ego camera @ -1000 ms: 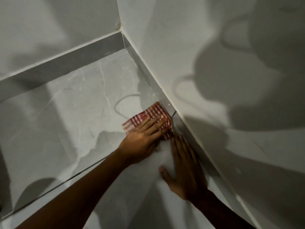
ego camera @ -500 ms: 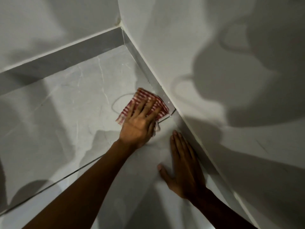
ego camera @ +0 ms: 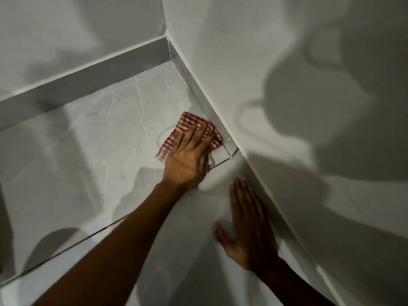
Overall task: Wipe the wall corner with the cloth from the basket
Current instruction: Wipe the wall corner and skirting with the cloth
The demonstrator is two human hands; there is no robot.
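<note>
Left hand (ego camera: pixel 187 162) flat, fingers spread, pressing the cloth (ego camera: pixel 189 132) on the floor beside the baseboard (ego camera: pixel 205 104); right hand (ego camera: pixel 247 221) open, braced, empty. Risk: unpinched cloth may bunch or slip; corner (ego camera: pixel 168 39) missed.

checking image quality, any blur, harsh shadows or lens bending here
Head view: dim, with hard shadows across the right wall and floor; left hand slightly motion-blurred at its right edge on the cloth; right hand sharp; wide-angle lens bows the skirting lines.

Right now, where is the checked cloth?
In the head view, the checked cloth lies on the floor tile beside the right-hand skirting, flat under the left hand.
</note>
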